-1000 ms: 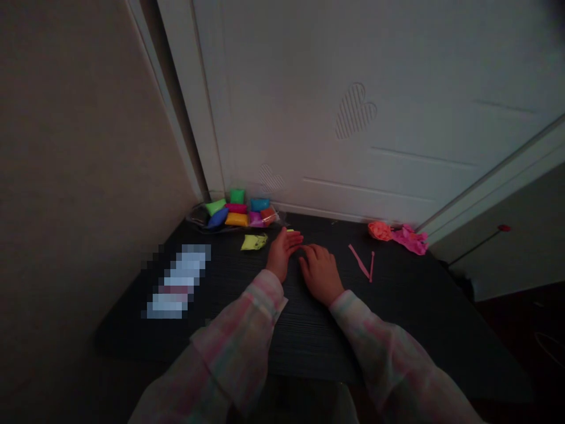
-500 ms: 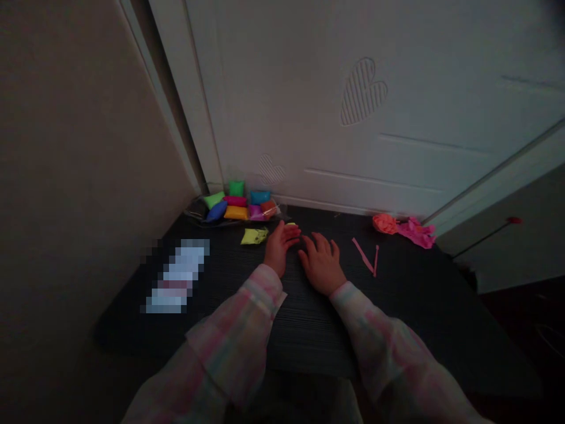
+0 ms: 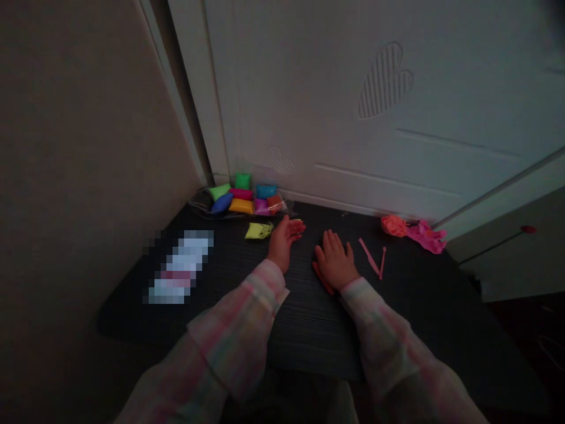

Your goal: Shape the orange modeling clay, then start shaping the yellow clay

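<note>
My right hand (image 3: 337, 259) lies palm down with its fingers stretched out over the dark table. Along its thumb side an orange-red roll, like modelling clay (image 3: 323, 278), shows from underneath; the rest is covered by the hand. My left hand (image 3: 282, 242) stands on its edge, palm turned to the right, fingers extended and nothing seen in it. A sliver of something yellow peeks out behind its fingertips, mostly hidden. Just left of that hand lies an opened yellow packet (image 3: 258, 230). Right of my right hand are two thin pink modelling tools (image 3: 371, 257) in a V shape.
A clear bag of several colourful packets (image 3: 241, 205) sits at the back left of the table (image 3: 309, 330). At the back right lie a crumpled orange piece (image 3: 394, 225) and a crumpled pink piece (image 3: 426, 237). A blurred pale sheet (image 3: 183, 265) is at left. A white door (image 3: 309, 88) stands behind.
My right hand has moved right, away from my left hand, and flattened, with the orange-red roll now showing beside it. The left hand stays nearly in place. The view has shifted slightly.
</note>
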Demonstrator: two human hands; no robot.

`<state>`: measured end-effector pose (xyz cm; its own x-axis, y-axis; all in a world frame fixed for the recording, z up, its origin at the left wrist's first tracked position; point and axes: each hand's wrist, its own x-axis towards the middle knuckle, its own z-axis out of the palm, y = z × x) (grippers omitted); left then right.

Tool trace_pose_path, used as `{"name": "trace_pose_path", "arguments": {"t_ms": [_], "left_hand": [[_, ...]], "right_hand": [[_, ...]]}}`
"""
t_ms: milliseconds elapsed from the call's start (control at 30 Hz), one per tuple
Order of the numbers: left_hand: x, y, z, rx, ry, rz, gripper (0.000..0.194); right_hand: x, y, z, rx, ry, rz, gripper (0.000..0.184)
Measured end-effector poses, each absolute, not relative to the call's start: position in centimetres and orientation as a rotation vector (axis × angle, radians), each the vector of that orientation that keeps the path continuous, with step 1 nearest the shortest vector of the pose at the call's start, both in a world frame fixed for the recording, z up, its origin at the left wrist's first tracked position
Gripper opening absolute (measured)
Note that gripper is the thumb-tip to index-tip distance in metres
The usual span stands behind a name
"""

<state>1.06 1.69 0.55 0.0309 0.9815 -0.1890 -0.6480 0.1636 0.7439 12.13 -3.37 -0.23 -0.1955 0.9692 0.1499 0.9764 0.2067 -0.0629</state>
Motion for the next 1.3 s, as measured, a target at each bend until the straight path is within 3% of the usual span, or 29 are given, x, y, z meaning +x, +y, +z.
{"name": "trace_pose_path", "arguments": {"t_ms": [200, 400, 567, 767, 967, 1167, 1300], "left_hand": [[0.3, 2.1, 0.7, 0.536, 0.802, 1.314, 0.036], [-1.1, 2.7, 0.7, 0.605, 0.751, 1.158, 0.039], [-2.0, 2.8, 0.7, 0.646, 0.770, 1.054, 0.037], [-2.3, 2.7, 0.3, 0.764, 0.745, 1.026, 0.030], [-2.3, 2.8, 0.0, 0.778, 0.727, 1.041, 0.027], [-2.3, 2.9, 0.1, 0.765, 0.731, 1.053, 0.023], [-2.3, 2.8, 0.2, 0.754, 0.733, 1.049, 0.021]], "right_hand": [[9.9, -4.9, -0.2, -1.600, -2.421, 0.150, 0.050], [11.4, -4.1, 0.3, -1.885, -2.299, 0.103, 0.046], [9.5, -6.1, 0.6, -1.418, -2.636, 0.275, 0.054], [10.7, -5.0, 0.7, -1.841, -2.411, 0.164, 0.052], [9.4, -6.9, 0.8, -1.339, -2.680, 0.289, 0.053], [11.7, -4.9, 0.6, -1.814, -2.445, 0.160, 0.051], [10.2, -6.7, 1.0, -1.446, -2.647, 0.333, 0.059]]}}
